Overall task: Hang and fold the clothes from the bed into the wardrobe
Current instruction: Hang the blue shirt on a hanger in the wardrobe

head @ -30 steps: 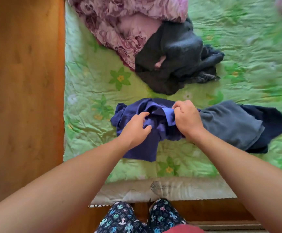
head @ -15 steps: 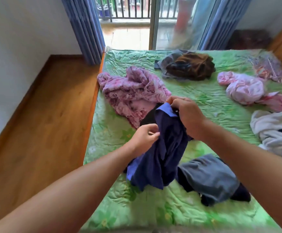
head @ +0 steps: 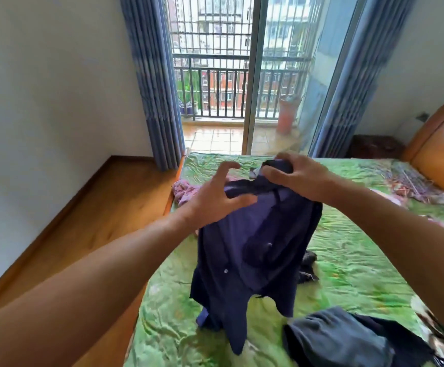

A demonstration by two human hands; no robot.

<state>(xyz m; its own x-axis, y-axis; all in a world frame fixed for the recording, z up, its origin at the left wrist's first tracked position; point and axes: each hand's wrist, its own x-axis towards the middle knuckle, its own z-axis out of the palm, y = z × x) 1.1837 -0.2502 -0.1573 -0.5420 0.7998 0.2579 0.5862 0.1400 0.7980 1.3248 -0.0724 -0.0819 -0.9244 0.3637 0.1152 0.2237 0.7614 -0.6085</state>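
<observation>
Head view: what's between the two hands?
Head view shows shoulder fabric of the navy shirt there; right hand grips its collar, left hand spread open at the shoulder.

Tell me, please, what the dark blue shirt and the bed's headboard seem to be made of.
Dark blue shirt: thin cloth, matte; it hangs limp in soft folds, with small buttons. Cotton or blend: cannot tell. Headboard: likely varnished wood or veneer; orange-brown with a glossy sheen along its curve.

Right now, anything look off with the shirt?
Only the navy shirt: it hangs twisted from the right hand alone, tail touching the bed. The left hand is spread, not gripping. Nothing looks damaged.
</observation>
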